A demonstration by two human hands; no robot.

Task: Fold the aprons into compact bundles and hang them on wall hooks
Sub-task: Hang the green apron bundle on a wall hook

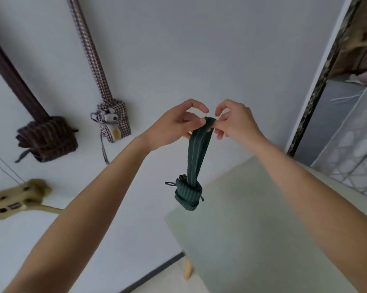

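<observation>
Your left hand (174, 121) and right hand (233, 121) pinch the green apron (190, 192) strap; bundle hangs toward 6 o'clock, long axis vertical; pale worktop (252, 229) at 5, white wall (220, 49) behind.

A plain pale grey-white wall (199, 49) fills most of the view, evenly lit with soft, shadowless light. Low on the left, a yellowed power strip (15, 198) is fixed against it, thin wires running up from it. A dark baseboard (157, 269) runs where the wall meets the light floor (174, 280). At lower right stands a pale green table (263, 240) with a light wooden leg (187, 270). At the right edge is a dark patterned door frame (318, 92), and beside it a surface with a white lattice pattern (356, 149).
</observation>
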